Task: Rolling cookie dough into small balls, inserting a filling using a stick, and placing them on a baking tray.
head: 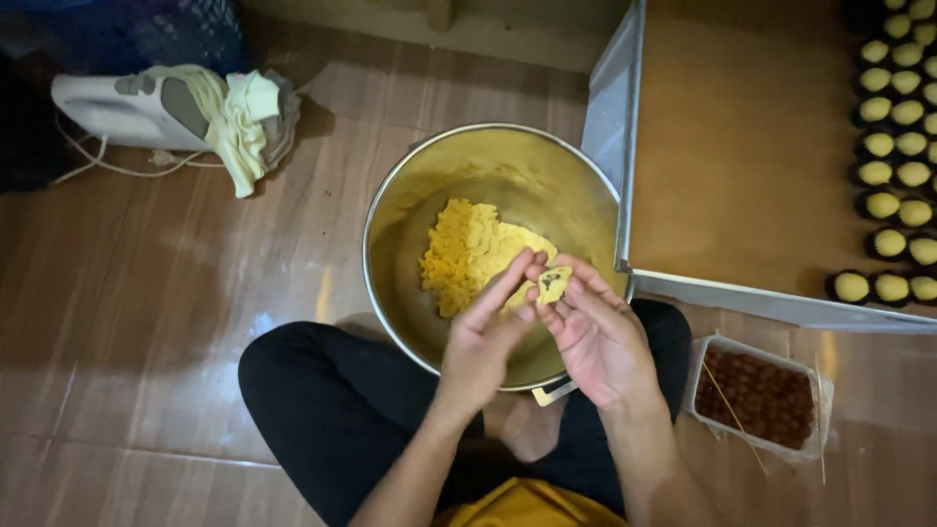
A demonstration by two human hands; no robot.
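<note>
A small piece of yellow dough (553, 284) with a dark spot in it rests on the fingers of my right hand (595, 337). My left hand (485, 332) reaches across, and its fingertips touch the piece from the left. Both hands hover over the near rim of a large metal bowl (410, 185) that holds a lump of crumbly yellow dough (468, 249). I sit cross-legged on the floor in black trousers, with the bowl in front of my knees.
A paper-lined metal tray (742, 146) at the right holds several rows of yellow balls in dark cups (893, 146). A clear tub of brown pieces (761, 395) sits by my right knee. A white appliance with cloth (166, 107) lies at the far left.
</note>
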